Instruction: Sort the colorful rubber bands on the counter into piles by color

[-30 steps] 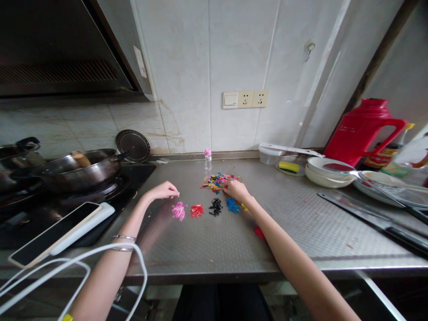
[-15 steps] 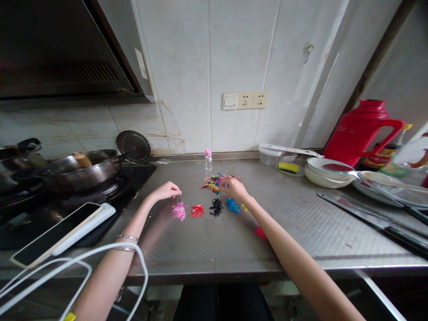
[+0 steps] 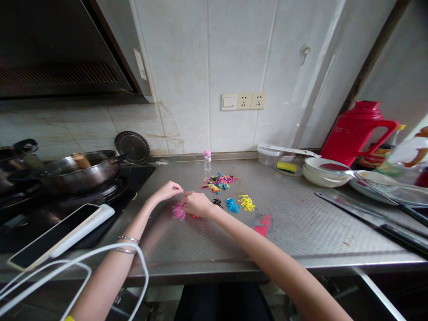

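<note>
A mixed heap of small coloured rubber bands [image 3: 218, 182] lies on the steel counter [image 3: 301, 236]. In front of it sit sorted little piles: pink [image 3: 178, 212], black [image 3: 217, 202], blue [image 3: 232, 205] and yellow [image 3: 246, 202]. My right hand [image 3: 196, 203] hovers over the red pile, mostly hiding it, fingers curled in a pinch beside the pink pile. My left hand [image 3: 167, 191] is just left of it, fingertips pinched together and almost touching the right hand. What either pinch holds is too small to make out.
A small bottle with a pink cap [image 3: 207, 160] stands behind the heap. A red scrap [image 3: 262, 224] lies right of my forearm. A wok [image 3: 73, 170] sits on the stove at left, a phone [image 3: 55, 234] on a power bank near the edge. Bowls [image 3: 323, 172], a red thermos [image 3: 356, 132] and a knife [image 3: 371, 219] stand right.
My right hand left the mixed heap and moved left and nearer, to the pink and red piles beside my left hand. The yellow pile and red scrap are now uncovered.
</note>
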A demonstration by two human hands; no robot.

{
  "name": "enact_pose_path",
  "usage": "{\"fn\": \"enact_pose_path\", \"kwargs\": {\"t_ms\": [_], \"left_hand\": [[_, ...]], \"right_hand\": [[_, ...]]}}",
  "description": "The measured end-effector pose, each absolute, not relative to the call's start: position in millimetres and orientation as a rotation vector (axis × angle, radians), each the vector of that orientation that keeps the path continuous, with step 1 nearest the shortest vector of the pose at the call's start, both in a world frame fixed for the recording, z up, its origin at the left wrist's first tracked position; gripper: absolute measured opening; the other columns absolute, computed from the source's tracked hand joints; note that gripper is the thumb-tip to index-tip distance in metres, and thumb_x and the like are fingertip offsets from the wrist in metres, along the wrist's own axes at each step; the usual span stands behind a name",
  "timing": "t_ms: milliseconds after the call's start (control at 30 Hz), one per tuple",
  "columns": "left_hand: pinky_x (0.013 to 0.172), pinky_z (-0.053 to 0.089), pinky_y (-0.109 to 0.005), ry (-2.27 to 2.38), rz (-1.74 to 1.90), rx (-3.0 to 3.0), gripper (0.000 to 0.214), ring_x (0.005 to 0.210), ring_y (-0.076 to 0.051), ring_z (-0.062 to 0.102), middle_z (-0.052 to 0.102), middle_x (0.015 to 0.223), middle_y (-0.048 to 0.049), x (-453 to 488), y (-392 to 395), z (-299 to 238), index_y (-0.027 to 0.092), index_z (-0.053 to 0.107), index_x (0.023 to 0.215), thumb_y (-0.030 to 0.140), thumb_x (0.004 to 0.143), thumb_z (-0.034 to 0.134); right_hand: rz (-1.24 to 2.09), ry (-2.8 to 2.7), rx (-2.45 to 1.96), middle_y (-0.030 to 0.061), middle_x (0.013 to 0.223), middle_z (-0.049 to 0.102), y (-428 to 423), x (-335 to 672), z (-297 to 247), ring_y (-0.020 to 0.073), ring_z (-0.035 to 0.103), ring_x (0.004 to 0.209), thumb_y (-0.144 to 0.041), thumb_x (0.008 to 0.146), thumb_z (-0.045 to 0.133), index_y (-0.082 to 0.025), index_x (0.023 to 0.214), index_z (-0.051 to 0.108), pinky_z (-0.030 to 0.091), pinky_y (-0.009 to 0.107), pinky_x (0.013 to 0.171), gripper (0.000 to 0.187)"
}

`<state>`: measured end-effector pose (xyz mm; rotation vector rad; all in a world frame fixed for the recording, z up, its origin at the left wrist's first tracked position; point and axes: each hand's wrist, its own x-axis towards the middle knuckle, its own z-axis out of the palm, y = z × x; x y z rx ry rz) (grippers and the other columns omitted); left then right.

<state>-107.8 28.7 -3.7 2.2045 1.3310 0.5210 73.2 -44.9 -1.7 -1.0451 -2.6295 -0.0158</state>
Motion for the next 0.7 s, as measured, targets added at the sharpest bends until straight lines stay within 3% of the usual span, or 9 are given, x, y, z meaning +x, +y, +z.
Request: {"fn": "enact_pose_path", "kwargs": {"t_ms": [300, 700], "left_hand": [[0.05, 0.035, -0.022, 1.318, 0.56, 2.156, 0.033, 0.053, -0.013, 0.052, 0.061, 0.059, -0.0038, -102.1, 25.5, -4.1, 0.01, 0.066, 0.076, 0.039, 0.069, 0.052], [0.068, 0.043, -0.024, 1.321, 0.754, 2.269, 0.027, 0.072, -0.017, 0.06, 0.068, 0.079, -0.0086, -71.4, 33.1, -20.7, 0.011, 0.068, 0.079, 0.033, 0.07, 0.054]], "right_hand": [[0.154, -2.312, -1.251, 0.0031, 0.09, 0.065, -27.0, 146.8, 5.3, 0.0123, 0.057, 0.082, -0.029, 0.08, 0.046, -0.021, 0.088, 0.066, 0.04, 0.019, 0.071, 0.023], [0.206, -1.724, -1.756, 0.0061, 0.077, 0.068, -5.3, 317.8, -44.5, 0.0159, 0.059, 0.07, -0.036, 0.075, 0.045, -0.016, 0.083, 0.068, 0.04, 0.022, 0.061, 0.032]]}}
